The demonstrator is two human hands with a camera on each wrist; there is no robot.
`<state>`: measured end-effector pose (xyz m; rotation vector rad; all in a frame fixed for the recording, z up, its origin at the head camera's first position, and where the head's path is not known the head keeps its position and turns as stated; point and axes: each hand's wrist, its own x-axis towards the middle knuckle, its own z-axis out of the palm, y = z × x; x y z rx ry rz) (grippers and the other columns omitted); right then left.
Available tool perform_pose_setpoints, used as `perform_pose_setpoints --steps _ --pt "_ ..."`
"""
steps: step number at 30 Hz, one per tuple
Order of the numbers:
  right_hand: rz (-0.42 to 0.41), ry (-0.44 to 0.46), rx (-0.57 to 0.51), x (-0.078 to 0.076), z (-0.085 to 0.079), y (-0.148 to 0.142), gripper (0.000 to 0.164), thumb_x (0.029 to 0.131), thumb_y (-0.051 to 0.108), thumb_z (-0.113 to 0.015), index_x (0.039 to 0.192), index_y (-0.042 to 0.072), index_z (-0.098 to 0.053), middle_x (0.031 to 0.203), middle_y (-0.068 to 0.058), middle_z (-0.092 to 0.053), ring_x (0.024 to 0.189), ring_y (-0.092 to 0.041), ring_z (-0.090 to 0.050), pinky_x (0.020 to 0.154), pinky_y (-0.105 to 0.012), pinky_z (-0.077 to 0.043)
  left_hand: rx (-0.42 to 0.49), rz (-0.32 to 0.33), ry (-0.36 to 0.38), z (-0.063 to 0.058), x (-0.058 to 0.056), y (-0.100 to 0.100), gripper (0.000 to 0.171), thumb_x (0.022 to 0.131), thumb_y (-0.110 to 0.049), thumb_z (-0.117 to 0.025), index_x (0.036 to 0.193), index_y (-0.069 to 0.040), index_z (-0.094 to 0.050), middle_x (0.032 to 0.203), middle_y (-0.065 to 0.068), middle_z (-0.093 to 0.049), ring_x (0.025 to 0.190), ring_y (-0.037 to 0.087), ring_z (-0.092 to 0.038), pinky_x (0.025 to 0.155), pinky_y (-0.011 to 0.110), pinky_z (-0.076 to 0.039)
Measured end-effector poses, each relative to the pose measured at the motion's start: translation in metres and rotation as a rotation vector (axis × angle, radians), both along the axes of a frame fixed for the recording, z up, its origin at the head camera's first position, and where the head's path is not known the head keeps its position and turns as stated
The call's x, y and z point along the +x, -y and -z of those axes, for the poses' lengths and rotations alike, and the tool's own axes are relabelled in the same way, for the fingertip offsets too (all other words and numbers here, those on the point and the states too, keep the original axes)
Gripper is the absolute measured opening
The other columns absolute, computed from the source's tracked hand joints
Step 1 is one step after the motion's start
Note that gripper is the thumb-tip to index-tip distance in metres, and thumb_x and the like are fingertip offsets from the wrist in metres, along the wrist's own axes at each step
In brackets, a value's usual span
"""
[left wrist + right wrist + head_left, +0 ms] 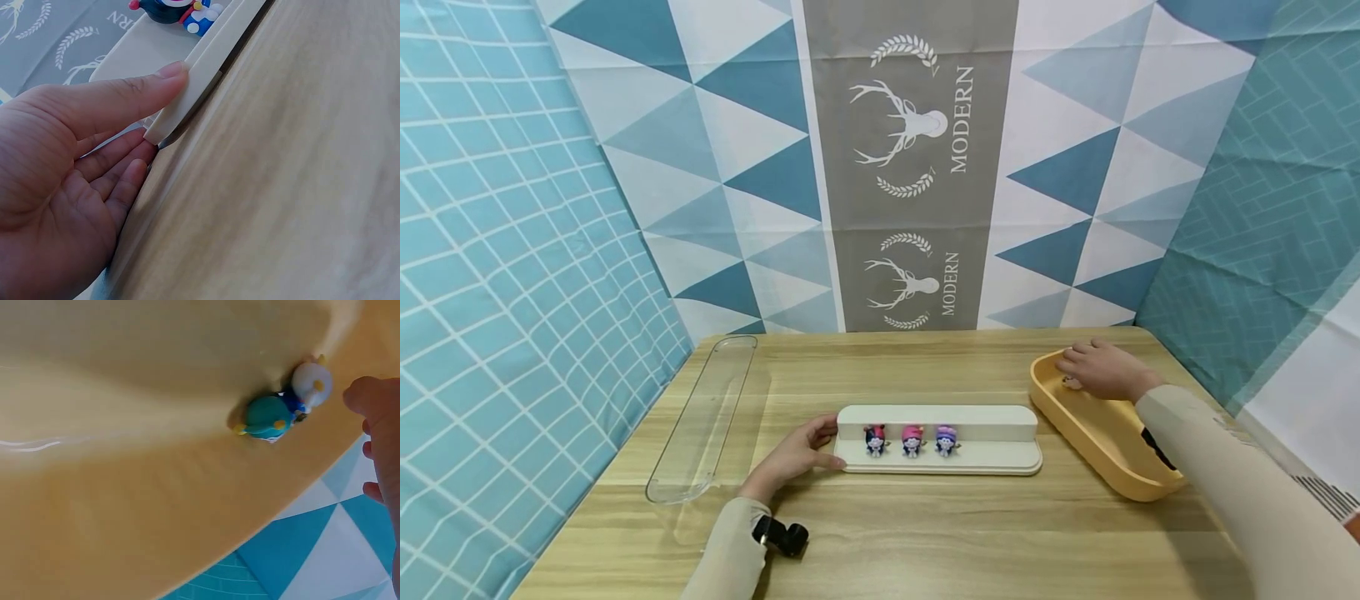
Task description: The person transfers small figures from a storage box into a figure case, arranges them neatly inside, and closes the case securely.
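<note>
A cream stepped display stand [992, 458] lies mid-table with three small figurines in a row: one with a red-and-black hat [876, 441], one in a pink hat [912, 441], one in a purple hat [947, 441]. My left hand [801, 450] holds the stand's left end, thumb [140, 94] on its front rim and fingers at the corner. Over the far end of the yellow-orange tray [1082, 437] is my right hand [1105, 369]. In the right wrist view, a teal-hatted figurine [267, 417] and a white-topped one [312, 384] lie in the tray, apart from the visible fingertips.
A clear plastic cover [703, 425] lies on the left of the wooden table [925, 533]. Patterned cloths hang behind the table and along both sides. The tray's raised wall runs around its edge near the table's right side.
</note>
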<state>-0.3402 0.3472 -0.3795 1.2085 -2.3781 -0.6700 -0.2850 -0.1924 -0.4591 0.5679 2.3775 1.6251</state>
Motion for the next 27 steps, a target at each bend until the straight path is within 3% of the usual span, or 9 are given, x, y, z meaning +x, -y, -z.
perform_pose_setpoints --steps 2,7,14,27 --pt "0.026 0.0 0.012 -0.002 0.003 0.0 0.021 0.091 0.024 -0.073 0.101 0.01 -0.06 0.097 -0.01 -0.062 0.088 -0.029 -0.058 0.071 -0.047 -0.051 0.008 0.002 -0.001 0.0 -0.001 0.0 0.081 0.077 0.002 -0.083 0.144 0.013 -0.039 0.14 0.029 -0.049 0.134 0.044 -0.042 0.115 0.053 -0.032" --pt "0.076 0.009 0.041 -0.007 0.011 -0.004 0.019 0.093 0.026 -0.069 0.103 0.012 -0.062 0.099 -0.009 -0.062 0.093 -0.029 -0.059 0.075 -0.049 -0.051 0.004 0.002 -0.008 0.001 -0.001 0.001 0.08 0.077 0.002 -0.082 0.143 0.014 -0.039 0.14 0.029 -0.05 0.133 0.044 -0.043 0.114 0.053 -0.032" --pt "0.114 0.066 -0.026 -0.013 0.019 -0.009 0.015 0.093 0.027 -0.067 0.097 0.013 -0.061 0.097 -0.009 -0.06 0.096 -0.031 -0.058 0.077 -0.053 -0.05 -0.007 -0.006 -0.011 0.003 -0.002 0.001 0.081 0.076 0.001 -0.083 0.143 0.014 -0.039 0.137 0.028 -0.052 0.132 0.044 -0.044 0.114 0.054 -0.032" --pt "0.122 0.015 0.042 -0.011 0.024 -0.01 0.013 0.095 0.024 -0.065 0.104 0.016 -0.067 0.097 -0.009 -0.059 0.1 -0.031 -0.058 0.08 -0.051 -0.052 -0.009 0.0 -0.014 0.002 -0.001 0.0 0.08 0.076 0.002 -0.083 0.143 0.014 -0.04 0.139 0.029 -0.051 0.133 0.044 -0.043 0.114 0.054 -0.032"
